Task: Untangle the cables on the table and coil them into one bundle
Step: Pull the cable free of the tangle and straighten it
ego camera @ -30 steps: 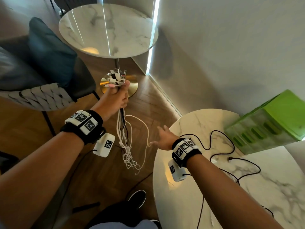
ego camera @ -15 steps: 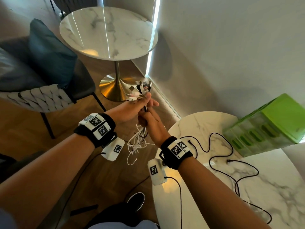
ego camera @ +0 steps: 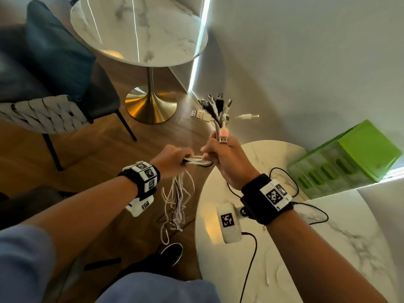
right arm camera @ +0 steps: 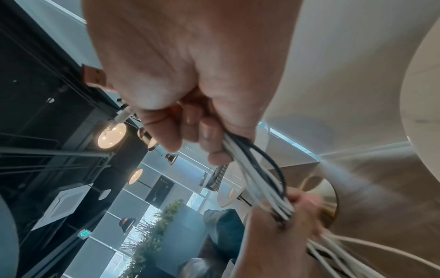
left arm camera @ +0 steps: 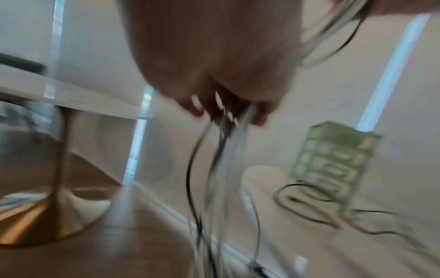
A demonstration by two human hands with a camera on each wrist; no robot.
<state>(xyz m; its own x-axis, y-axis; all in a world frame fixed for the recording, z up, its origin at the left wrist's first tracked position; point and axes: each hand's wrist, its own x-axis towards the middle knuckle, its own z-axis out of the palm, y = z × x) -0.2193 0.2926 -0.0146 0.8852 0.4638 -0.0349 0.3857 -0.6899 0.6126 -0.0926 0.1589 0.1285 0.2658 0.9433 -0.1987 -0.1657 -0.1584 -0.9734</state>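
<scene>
A bundle of white and black cables [ego camera: 197,160] runs between my two hands in the air, left of the near table. My right hand [ego camera: 220,158] grips the bundle just below its plug ends [ego camera: 215,110], which fan upward. In the right wrist view its curled fingers [right arm camera: 209,135] wrap the cables [right arm camera: 259,180]. My left hand [ego camera: 175,158] grips the same bundle a short way along. Loose tails [ego camera: 177,202] hang below it toward the floor, blurred in the left wrist view as cables [left arm camera: 214,169]. A black cable [ego camera: 314,206] lies in loops on the near marble table [ego camera: 349,248].
A green plastic drawer box [ego camera: 347,162] stands at the near table's far edge by the wall. A second round marble table [ego camera: 140,29] on a gold base stands ahead. A dark chair [ego camera: 54,84] with a woven cushion is at left. My shoe [ego camera: 171,252] rests on the wooden floor.
My right hand came off the table and took the bundle's plug end. My left hand slid down the cables and now grips them lower. Both hands moved right, toward the near table.
</scene>
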